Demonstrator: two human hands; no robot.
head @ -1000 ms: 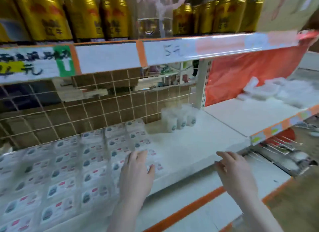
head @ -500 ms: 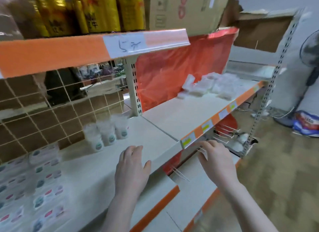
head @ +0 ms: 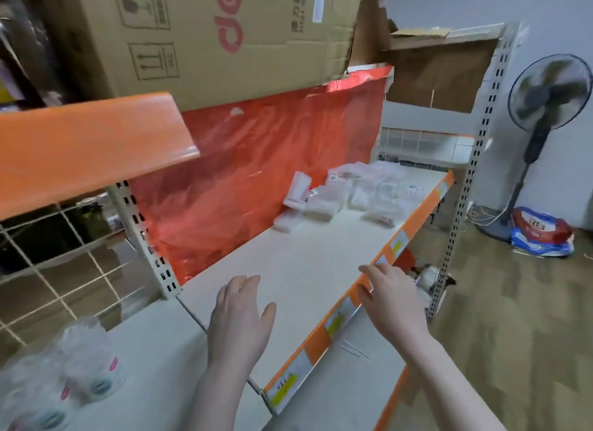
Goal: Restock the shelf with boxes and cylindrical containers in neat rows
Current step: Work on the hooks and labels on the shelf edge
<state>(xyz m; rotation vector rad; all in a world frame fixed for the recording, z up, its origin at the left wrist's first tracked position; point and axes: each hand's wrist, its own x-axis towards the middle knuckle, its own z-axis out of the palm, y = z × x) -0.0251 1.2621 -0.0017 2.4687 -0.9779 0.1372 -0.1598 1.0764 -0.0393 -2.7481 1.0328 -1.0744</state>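
Note:
A white shelf (head: 298, 263) with an orange front strip runs away to the right. At its far end lies a loose heap of clear plastic boxes (head: 353, 193). Clear cylindrical containers (head: 73, 366) with round labels stand blurred at the bottom left, on the neighbouring shelf bay. My left hand (head: 239, 321) hovers flat over the near end of the shelf, fingers apart, holding nothing. My right hand (head: 391, 302) hangs over the orange front strip, fingers spread and empty. Both hands are well short of the boxes.
A large cardboard carton (head: 205, 36) sits on the upper shelf above an orange plastic sheet (head: 256, 161) at the back. A perforated upright (head: 462, 186) marks the shelf's right end. A standing fan (head: 542, 116) and a printed sack (head: 542, 231) stand on the floor beyond.
The view has swung right, from the bay with labelled packets and gold cans to the bay with clear boxes. Both hands have travelled right with it, still empty.

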